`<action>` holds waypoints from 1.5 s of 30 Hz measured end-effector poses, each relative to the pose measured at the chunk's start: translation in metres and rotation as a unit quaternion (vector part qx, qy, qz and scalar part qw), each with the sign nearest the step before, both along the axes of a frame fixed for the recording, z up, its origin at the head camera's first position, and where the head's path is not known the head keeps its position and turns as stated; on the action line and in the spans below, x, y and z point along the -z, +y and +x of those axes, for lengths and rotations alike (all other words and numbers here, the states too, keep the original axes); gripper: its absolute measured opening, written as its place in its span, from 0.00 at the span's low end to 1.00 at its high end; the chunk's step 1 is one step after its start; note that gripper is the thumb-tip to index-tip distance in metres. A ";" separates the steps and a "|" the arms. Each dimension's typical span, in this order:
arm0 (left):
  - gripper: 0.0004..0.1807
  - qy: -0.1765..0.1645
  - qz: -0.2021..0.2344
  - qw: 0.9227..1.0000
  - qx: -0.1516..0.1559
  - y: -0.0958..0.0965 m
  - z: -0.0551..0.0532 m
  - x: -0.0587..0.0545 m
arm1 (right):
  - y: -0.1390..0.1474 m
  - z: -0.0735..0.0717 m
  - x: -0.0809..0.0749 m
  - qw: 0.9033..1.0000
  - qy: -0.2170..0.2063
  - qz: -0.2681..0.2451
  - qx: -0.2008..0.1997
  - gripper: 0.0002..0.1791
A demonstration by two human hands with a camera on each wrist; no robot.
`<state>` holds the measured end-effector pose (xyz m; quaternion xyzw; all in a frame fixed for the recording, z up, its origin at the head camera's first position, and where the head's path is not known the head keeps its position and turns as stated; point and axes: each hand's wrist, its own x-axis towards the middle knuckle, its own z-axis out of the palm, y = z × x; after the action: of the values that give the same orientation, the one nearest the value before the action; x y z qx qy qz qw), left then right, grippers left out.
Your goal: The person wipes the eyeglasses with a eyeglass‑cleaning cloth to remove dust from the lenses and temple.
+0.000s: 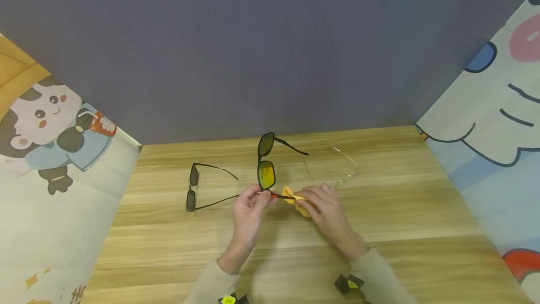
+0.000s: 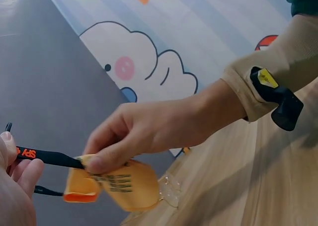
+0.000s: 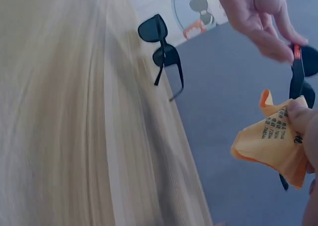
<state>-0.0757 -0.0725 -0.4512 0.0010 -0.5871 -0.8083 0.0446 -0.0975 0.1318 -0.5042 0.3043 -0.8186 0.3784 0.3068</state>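
Note:
A pair of black sunglasses point(image 1: 266, 176) with yellow-tinted reflections is held up over the table. My left hand point(image 1: 248, 212) pinches it by the hinge end of one temple, which carries orange lettering in the left wrist view. With thumb and fingers, my right hand point(image 1: 326, 212) pinches an orange-yellow cleaning cloth point(image 2: 131, 188) around the far part of that same temple. Dark print shows on the cloth point(image 3: 268, 136) in the right wrist view. The temple's tip is hidden by the cloth and fingers. The other temple sticks out freely.
Another pair of dark sunglasses point(image 1: 191, 194) rests on the wooden table point(image 1: 168, 257) to the left, temples unfolded. Thin wire-framed glasses point(image 1: 354, 172) lie behind my right hand. A grey panel point(image 1: 270, 50) rises at the table's back; cartoon-printed panels flank both sides.

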 end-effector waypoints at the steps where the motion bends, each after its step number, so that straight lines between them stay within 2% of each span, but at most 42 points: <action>1: 0.07 0.001 0.001 1.000 0.002 0.000 0.000 0.001 | -0.002 0.001 -0.002 1.000 -0.001 0.001 0.001 0.10; 4: 0.04 0.004 0.009 1.000 0.004 0.001 0.001 0.004 | -0.010 0.004 -0.007 1.000 -0.003 -0.004 0.002 0.10; 11: 0.13 0.007 0.019 1.000 0.023 0.006 0.002 0.005 | -0.028 0.008 -0.019 0.999 0.005 -0.032 0.002 0.12; 15: 0.12 -0.001 0.012 1.000 0.029 0.006 0.004 0.005 | -0.031 0.008 -0.021 1.000 -0.005 -0.030 -0.001 0.13; 22: 0.12 0.021 -0.016 0.998 0.051 -0.001 0.004 0.002 | -0.025 0.005 -0.017 1.000 0.002 -0.016 -0.011 0.12; 26: 0.12 0.020 -0.024 0.999 0.043 -0.007 0.003 0.000 | -0.015 0.004 -0.014 1.000 -0.006 0.005 -0.009 0.11; 32: 0.11 0.019 -0.032 0.999 0.034 -0.014 0.003 -0.001 | 0.000 0.002 -0.008 0.999 0.002 0.048 0.009 0.21; 36: 0.11 0.020 -0.036 0.998 0.038 -0.013 0.004 0.000 | 0.003 0.002 -0.007 0.999 0.009 0.050 0.016 0.22; 39: 0.14 0.016 -0.025 0.999 0.039 -0.012 0.004 0.001 | 0.001 0.004 -0.008 0.999 0.007 0.042 0.020 0.22; 45: 0.13 0.016 -0.015 0.999 0.031 -0.010 0.005 0.001 | -0.005 0.006 -0.011 1.000 -0.001 0.021 0.011 0.09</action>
<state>-0.0710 -0.0825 -0.4524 -0.0308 -0.5984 -0.8001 0.0292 -0.0915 0.1264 -0.4928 0.3015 -0.8297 0.3580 0.3040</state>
